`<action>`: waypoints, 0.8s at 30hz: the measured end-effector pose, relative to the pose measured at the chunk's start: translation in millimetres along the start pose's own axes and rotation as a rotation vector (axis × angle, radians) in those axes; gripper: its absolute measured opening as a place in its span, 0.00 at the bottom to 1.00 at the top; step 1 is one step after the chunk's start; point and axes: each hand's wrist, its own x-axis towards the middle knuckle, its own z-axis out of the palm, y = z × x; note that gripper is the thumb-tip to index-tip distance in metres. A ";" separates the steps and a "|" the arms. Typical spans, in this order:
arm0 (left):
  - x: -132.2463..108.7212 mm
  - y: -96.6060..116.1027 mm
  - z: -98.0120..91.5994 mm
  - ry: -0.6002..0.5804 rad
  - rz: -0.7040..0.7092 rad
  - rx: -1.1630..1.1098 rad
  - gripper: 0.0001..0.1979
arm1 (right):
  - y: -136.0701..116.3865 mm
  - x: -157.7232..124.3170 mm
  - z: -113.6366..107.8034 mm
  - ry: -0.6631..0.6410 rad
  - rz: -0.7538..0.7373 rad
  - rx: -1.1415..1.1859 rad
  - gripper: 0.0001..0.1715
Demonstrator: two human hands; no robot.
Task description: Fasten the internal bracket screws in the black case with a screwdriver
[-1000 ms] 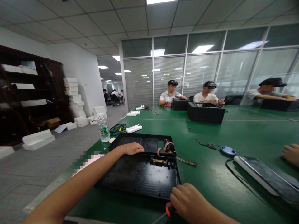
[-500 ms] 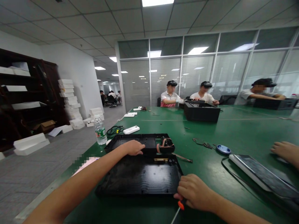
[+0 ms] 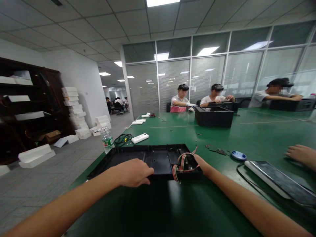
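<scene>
A black plastic case [image 3: 153,158] lies open in front of me on the green table [image 3: 259,138], its hollow inside facing up. My left hand [image 3: 134,171] is closed over its near edge. A bundle of red and white wires [image 3: 182,163] loops out at the case's right end. My right hand [image 3: 200,163] reaches to that right end beside the wires. Its fingers are hidden behind the case wall and the wires. No screwdriver shows in this view.
A water bottle [image 3: 107,140], a coiled black cable [image 3: 123,139] and a white device [image 3: 140,138] lie beyond the case. To the right are a blue round object [image 3: 238,155], a flat dark-screened device [image 3: 278,184] and another person's hand [image 3: 300,154]. Three people sit across by black boxes [image 3: 213,117].
The case's flat black panel no longer shows in front of me, and the open case now lies nearer. My right hand left the near corner and the orange-handled screwdriver is out of sight.
</scene>
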 end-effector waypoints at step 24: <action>35.6 -51.7 75.2 0.274 -0.292 -0.213 0.27 | 9.8 -0.8 8.9 0.006 0.176 0.003 0.12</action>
